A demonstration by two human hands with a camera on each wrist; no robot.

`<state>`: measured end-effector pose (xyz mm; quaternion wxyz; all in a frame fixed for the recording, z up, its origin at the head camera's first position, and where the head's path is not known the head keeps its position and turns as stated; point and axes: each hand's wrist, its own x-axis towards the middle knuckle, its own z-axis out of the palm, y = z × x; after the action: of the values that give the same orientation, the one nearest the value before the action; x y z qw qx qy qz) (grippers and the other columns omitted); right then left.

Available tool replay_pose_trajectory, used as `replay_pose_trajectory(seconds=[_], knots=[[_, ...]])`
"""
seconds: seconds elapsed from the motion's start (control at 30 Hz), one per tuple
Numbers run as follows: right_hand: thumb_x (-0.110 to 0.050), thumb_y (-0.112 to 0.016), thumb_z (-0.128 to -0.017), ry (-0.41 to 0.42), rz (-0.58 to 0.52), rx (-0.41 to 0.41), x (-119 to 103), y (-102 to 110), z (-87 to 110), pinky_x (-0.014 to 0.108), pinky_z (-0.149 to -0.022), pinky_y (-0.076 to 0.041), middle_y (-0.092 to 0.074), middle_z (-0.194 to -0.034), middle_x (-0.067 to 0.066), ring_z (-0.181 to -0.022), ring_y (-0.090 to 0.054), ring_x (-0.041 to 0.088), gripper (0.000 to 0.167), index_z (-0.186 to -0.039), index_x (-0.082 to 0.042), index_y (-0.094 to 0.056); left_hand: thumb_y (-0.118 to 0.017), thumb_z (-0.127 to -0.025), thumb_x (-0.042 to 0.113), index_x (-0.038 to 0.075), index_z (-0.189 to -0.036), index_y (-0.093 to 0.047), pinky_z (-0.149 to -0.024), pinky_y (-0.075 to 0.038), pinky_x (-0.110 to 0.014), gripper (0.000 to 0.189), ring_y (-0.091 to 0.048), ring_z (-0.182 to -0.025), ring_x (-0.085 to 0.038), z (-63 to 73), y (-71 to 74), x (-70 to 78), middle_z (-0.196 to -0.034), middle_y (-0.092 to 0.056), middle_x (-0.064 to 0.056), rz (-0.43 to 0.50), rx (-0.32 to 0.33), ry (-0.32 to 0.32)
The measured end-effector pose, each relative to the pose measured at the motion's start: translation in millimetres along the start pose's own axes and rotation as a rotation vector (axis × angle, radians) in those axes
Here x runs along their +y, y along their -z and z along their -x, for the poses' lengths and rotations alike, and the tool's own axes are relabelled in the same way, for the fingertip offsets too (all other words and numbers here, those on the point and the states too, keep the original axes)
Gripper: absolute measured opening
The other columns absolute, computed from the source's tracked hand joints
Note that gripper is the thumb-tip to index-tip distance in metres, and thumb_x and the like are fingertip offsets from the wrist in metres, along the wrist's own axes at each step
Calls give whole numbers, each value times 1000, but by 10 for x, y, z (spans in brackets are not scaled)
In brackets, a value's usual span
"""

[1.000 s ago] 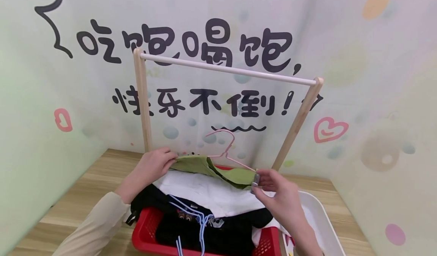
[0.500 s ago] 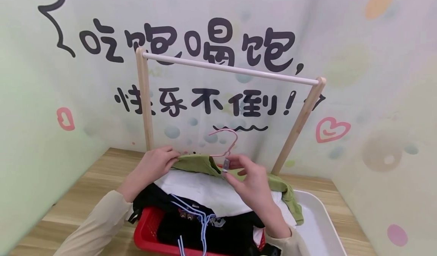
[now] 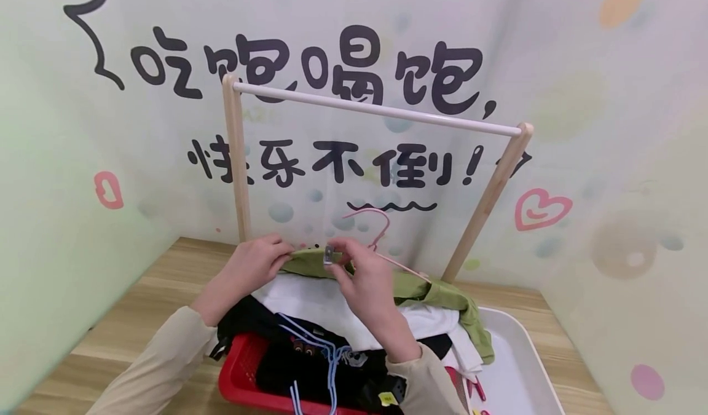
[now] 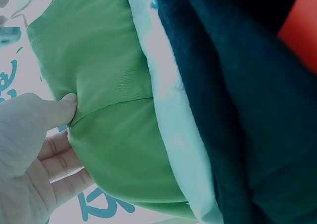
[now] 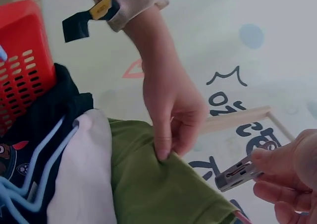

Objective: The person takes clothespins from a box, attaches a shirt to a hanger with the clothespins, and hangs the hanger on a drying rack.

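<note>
My left hand (image 3: 260, 266) pinches a green shirt (image 3: 310, 264) between thumb and fingers at its left shoulder; the left wrist view shows the thumb pressing the cloth (image 4: 104, 70) there. In my right hand (image 3: 365, 280) a grey metal clip (image 3: 329, 254) is held by the fingertips, a little right of the left hand. The right wrist view shows the clip (image 5: 238, 173) just off the shirt's edge. A pink hanger (image 3: 389, 223) sits in the shirt, its hook standing up. The shirt's right sleeve (image 3: 475, 326) hangs down over a tray.
Under the shirt lie a white garment (image 3: 310, 304) and black clothes (image 3: 282, 369) in a red basket (image 3: 235, 366). Blue hangers (image 3: 332, 372) rest on the clothes. A white tray (image 3: 520, 366) stands at right. Behind rises a wooden rack with a white bar (image 3: 381, 109).
My right hand has carried the clip leftward along the shirt, from its right shoulder to near my left hand. The left hand keeps its pinch in the same place.
</note>
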<state>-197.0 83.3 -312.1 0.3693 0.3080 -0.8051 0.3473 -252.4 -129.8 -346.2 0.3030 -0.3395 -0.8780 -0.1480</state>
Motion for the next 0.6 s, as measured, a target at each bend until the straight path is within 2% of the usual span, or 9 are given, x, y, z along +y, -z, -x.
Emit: replay_pose_trajectory(seconds=[0.1,0.27,0.6], knots=[[-2,-80,-69,74,64,62,30,-96,-25,26,-55,-46,-68,-80,4,-66,-62,17,31,-96,-5,-66,-73,-79,5,7,-82,-70,-49,-45,-28,5,-52,-55,-13,-4,4,16,-68,-54,1,-4,6,-2],[-3,-80,-69,108,98,114,62,-180,-62,22,-53,-45,-68,-79,3,-62,-58,15,27,-92,-7,-67,-73,-79,5,8,-81,-68,-49,-45,-29,6,-52,-55,-13,-7,14,43,-69,-54,1,-5,19,-9],[-4,-83,-65,127,162,121,106,-256,-88,25,-49,-40,-71,-77,0,-59,-52,15,24,-84,-8,-69,-74,-76,5,10,-79,-67,-46,-43,-27,9,-51,-53,-12,17,-4,11,-68,-50,2,-25,57,-48]])
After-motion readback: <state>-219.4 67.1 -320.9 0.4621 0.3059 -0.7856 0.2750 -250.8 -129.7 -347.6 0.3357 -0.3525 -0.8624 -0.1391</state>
